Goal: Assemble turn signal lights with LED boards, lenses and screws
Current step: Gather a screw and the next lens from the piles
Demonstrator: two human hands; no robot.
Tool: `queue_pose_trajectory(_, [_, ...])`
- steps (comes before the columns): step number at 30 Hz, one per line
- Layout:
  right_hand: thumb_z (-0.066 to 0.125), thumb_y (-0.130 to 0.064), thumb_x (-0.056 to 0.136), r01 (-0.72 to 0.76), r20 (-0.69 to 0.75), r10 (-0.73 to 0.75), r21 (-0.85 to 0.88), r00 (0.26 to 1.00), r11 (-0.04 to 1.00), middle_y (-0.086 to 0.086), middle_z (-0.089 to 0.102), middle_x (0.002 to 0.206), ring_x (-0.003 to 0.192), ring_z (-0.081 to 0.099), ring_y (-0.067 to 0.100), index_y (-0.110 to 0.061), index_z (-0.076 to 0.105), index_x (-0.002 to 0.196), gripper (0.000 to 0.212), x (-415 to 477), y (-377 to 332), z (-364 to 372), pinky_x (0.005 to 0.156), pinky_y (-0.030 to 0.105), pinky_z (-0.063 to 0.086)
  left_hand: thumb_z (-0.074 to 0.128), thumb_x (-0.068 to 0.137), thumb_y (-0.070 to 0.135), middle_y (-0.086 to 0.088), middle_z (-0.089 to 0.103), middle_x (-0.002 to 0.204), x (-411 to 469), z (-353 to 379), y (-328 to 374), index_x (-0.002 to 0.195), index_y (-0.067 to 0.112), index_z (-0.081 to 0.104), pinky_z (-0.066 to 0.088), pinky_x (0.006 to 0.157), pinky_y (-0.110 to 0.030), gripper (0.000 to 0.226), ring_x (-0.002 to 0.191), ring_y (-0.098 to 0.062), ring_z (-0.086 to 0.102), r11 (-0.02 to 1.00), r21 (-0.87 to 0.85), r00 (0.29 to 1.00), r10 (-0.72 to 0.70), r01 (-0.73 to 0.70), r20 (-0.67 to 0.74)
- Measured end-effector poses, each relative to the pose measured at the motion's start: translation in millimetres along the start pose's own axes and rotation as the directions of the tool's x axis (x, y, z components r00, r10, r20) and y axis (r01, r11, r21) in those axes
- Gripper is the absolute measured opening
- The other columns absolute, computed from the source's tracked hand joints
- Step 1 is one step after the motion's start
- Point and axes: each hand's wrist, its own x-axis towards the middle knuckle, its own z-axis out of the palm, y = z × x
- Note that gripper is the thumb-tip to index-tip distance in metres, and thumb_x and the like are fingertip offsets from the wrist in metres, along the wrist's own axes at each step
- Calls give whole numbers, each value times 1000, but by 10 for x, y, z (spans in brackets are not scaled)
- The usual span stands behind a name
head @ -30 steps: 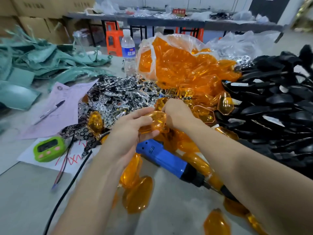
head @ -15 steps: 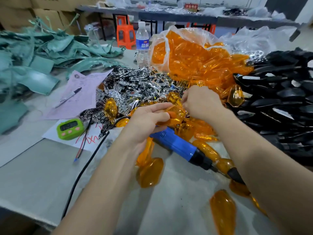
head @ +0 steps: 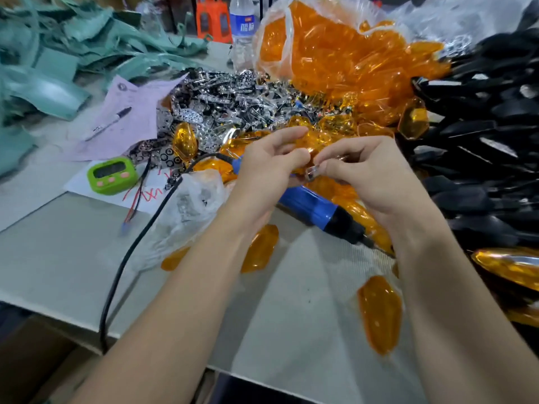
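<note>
**Current step: fitting a board into a lens.**

1. The left hand (head: 271, 167) is raised over the middle of the table (head: 73, 266). Its fingers and thumb are curled round an amber lens (head: 316, 145). Held this way, the lens sits clear of the clutter and probably presents its open side to the other hand.
2. The right hand (head: 370, 176) meets the left, thumb and forefinger pinched on a small silver piece (head: 310, 173). The piece touches the lens at its lower edge. It is probably an LED board, though it is too small and too covered to be sure.
3. The screwdriver (head: 309, 205) lies on the table directly under the hands, its tip toward the right edge. It is near enough to be picked up once the board seats. Its cable (head: 131, 258) runs off over the near edge.
4. Stock is banked along the far side within arm's reach:
   - the board pile (head: 233, 100) at far centre;
   - the open lens bag (head: 335, 48) behind it;
   - the black housings (head: 481, 126) along the right edge.
5. A clear bag (head: 186, 205), possibly holding screws, lies left of the screwdriver.
6. A loose lens (head: 379, 313) lies near the near edge.
7. A green timer (head: 112, 174) sits on paper toward the left edge.

No screw is fitted yet, so the unit is judged to be at an early stage.
</note>
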Motion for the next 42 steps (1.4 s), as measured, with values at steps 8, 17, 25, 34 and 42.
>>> queue_pose_trajectory(8, [82,3,75,99,-117,-86,117,989,988,3,77,92,80,65,18,-20,79,97,32,-61,215,-26,75,28,57,74,81,-5,-13,70,124,-95,-61,-189,133,19,68,61,83,-33,57,100,-20,74,980,-170,976,-64,100,208])
queue_pose_trajectory(17, [86,-33,79,-143,-497,107,-35,861,989,-17,75,76,67,73,5,-34,73,87,16,-183,110,301,67,37,64,65,84,-23,-6,81,99,-97,76,-281,126,21,70,57,73,-20,61,83,-13,74,984,-94,988,154,-152,9])
queue_pose_trajectory(25, [76,-22,90,-50,-489,-71,-230,869,972,-29,70,76,80,69,-6,-33,76,90,11,-241,105,266,72,19,58,71,81,4,4,80,93,-154,98,-282,129,37,62,61,76,-27,59,84,-16,78,943,162,954,299,-290,-34])
queue_pose_trajectory(34, [76,-12,92,94,-304,-173,-256,937,962,-30,72,97,99,66,-13,-29,81,111,26,-269,153,56,86,3,47,75,79,15,-6,72,71,-105,-29,-205,118,27,64,60,64,-26,43,69,-13,71,980,51,977,198,-195,-75])
queue_pose_trajectory(42, [72,-21,96,18,-266,-127,-379,955,925,-14,78,102,80,65,-5,-26,78,120,25,-320,135,112,79,3,47,77,88,2,0,69,66,-133,-31,-217,119,28,73,62,69,-28,41,72,-15,73,980,28,974,197,-195,-112])
